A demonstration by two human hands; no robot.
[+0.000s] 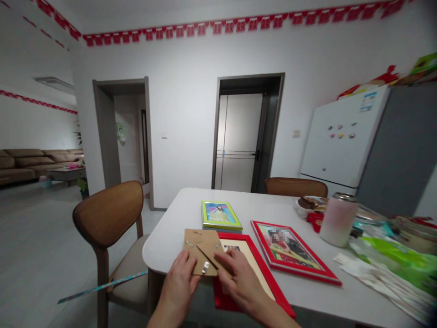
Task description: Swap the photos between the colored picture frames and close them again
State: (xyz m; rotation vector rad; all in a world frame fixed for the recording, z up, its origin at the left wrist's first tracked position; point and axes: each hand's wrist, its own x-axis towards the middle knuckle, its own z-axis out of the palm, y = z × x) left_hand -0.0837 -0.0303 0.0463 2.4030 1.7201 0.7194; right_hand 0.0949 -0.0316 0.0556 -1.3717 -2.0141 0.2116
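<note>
A small brown backing board [202, 238] with metal clips and a dark diagonal slot or strut is held up over the table's near edge. My left hand [179, 278] grips its lower left edge, fingers bent. My right hand [237, 278] is closed at its right side, thumb and fingers near the lower end of the strut. Beneath and behind my right hand lies a red frame [266, 273] with a cream inner area. A green frame [221, 215] with a picture lies just beyond the board. Another red frame [295, 251], holding a photo, lies to the right.
On the right of the white table [164, 232] stand a pink and white bottle [338, 219], a green plastic bag [398, 257] and white cloth [385, 282]. Wooden chairs stand at left [111, 214] and behind [296, 187]. A patterned strip [102, 287] crosses the left chair.
</note>
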